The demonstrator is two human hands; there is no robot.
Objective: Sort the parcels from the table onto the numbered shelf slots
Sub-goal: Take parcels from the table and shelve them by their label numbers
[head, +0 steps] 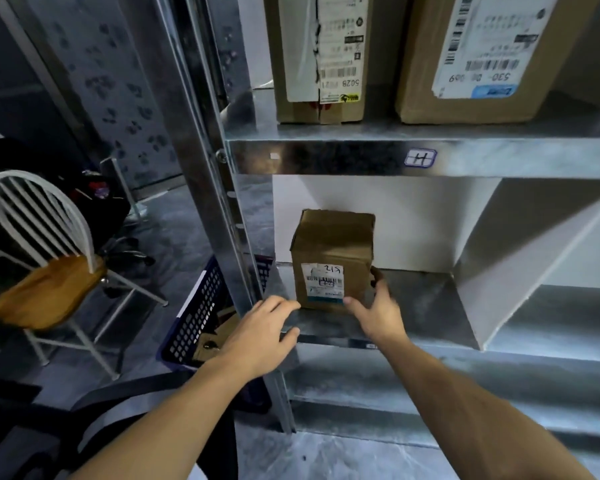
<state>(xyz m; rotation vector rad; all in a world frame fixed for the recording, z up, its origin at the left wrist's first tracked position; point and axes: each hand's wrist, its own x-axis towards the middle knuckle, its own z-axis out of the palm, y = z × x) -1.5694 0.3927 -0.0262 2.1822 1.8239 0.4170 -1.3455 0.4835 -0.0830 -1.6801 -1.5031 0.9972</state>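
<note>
A small brown parcel (331, 244) with a white label stands upright on the lower metal shelf (413, 306), near its left end. My right hand (378, 306) holds the parcel's lower right corner, thumb on the front face and fingers curled round the right side. My left hand (267, 330) hovers over the shelf's front edge with relaxed fingers, its fingertips just short of the parcel's lower left corner, holding nothing.
Two larger labelled parcels (321, 57) (478, 57) stand on the upper shelf, whose edge bears a tag marked "H" (420, 157). A white divider (534, 258) bounds the slot on the right. A dark blue basket (198, 313) and a white chair (45, 258) stand left of the rack.
</note>
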